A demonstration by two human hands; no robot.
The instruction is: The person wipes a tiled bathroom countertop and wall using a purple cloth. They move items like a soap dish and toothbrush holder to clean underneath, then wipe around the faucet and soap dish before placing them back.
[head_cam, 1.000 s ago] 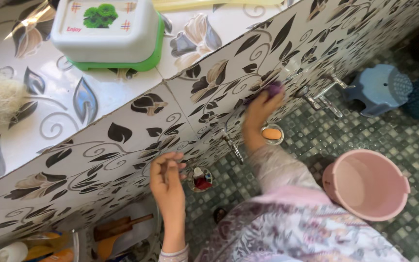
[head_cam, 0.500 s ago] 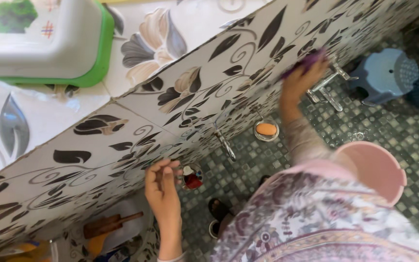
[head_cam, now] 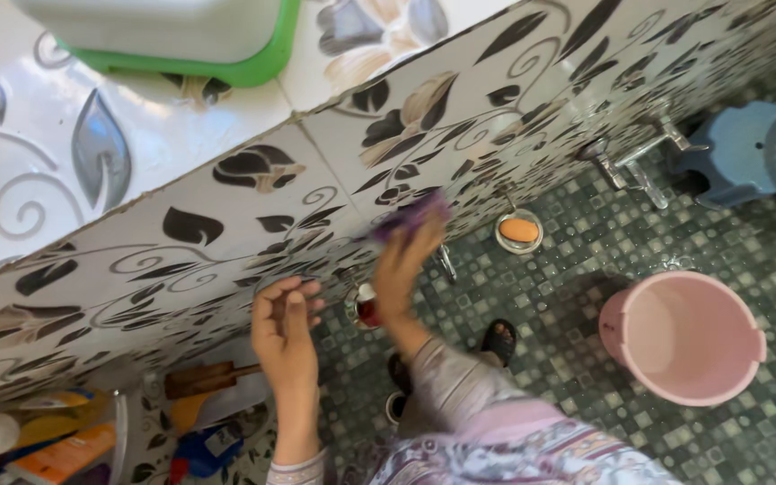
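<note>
Up against the leaf-patterned tiled wall (head_cam: 226,242), the right hand (head_cam: 406,269) pinches a blurred purple scrubbing cloth (head_cam: 410,216), fingers closed around it. The left hand (head_cam: 285,328) rests flat on the tiles, fingers loose, holding nothing. A soap dish (head_cam: 519,231) sits at two o'clock, a pink bucket (head_cam: 686,337) at four; the green-rimmed tub (head_cam: 226,67) is cut off above.

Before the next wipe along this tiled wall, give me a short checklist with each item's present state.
1. Right hand has a grip on the purple cloth: ok.
2. Cloth pressed against the wall: ok.
3. Left hand braced on the wall, holding nothing: ok.
4. Taps to the right, apart from the cloth: ok.
5. Soap dish close to the cloth, could be knocked: not ok.
6. Pink bucket holds water: cannot tell.
</note>
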